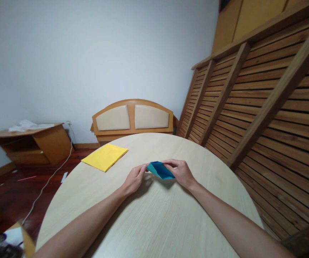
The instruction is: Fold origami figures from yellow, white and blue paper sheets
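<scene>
While both hands pinch: one blue folded paper [160, 170] | one yellow sheet [105, 157]

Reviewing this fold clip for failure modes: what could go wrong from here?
1. The blue paper is pinched only at its ends by left hand and right hand; it may slip or crease off-line.
2. The yellow sheet lies near the table edge; a nudge might knock it off.
</scene>
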Available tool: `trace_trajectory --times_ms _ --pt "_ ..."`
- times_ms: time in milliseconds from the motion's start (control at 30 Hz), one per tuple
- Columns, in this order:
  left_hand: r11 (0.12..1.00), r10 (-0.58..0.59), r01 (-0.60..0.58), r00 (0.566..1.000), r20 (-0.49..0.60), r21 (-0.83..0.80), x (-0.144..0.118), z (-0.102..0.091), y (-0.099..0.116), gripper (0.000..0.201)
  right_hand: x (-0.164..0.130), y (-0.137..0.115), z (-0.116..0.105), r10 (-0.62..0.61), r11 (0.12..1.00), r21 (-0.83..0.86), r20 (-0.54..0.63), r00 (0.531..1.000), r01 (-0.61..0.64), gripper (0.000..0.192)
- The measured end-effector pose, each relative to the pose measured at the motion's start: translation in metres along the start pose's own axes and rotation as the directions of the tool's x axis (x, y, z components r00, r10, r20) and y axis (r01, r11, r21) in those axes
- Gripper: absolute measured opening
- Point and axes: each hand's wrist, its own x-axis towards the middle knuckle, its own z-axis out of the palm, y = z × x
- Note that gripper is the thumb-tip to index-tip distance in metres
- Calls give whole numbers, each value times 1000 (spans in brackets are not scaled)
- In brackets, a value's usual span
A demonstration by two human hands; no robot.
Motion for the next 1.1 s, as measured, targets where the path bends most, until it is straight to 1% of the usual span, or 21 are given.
trace_trajectory --times_ms 67,167,233,433,700,800,967,1033,1100 --pt "1000 3 -3 1000 21 5 -1 0 2 54 1 0 0 20 999 25 -11 1000 -19 21" --pt "998 42 -38 996 75 -46 -2 0 3 52 1 0 1 47 997 67 -25 999 -46 21" --pt "997 65 -60 994 87 -57 -3 0 4 49 1 1 0 59 995 85 -24 998 -57 22" --pt "995 96 -96 988 124 -8 -5 -1 8 44 1 6 1 75 992 97 3 997 -75 23" --pt "997 77 -80 993 90 25 -4 0 10 38 0 1 2 94 981 167 47 995 -100 25" --pt "997 62 -64 995 76 30 -4 1 11 38 0 -2 2 103 978 177 66 993 -113 27" --pt "999 30 -31 999 45 27 -4 2 7 39 0 0 4 111 979 167 49 993 -117 33" --pt "999 28 -29 999 26 30 -4 3 7 39 0 0 4 136 971 190 59 989 -145 37" --pt "999 29 -29 1000 8 35 -4 3 7 38 -1 1 5 168 953 238 97 981 -187 43"
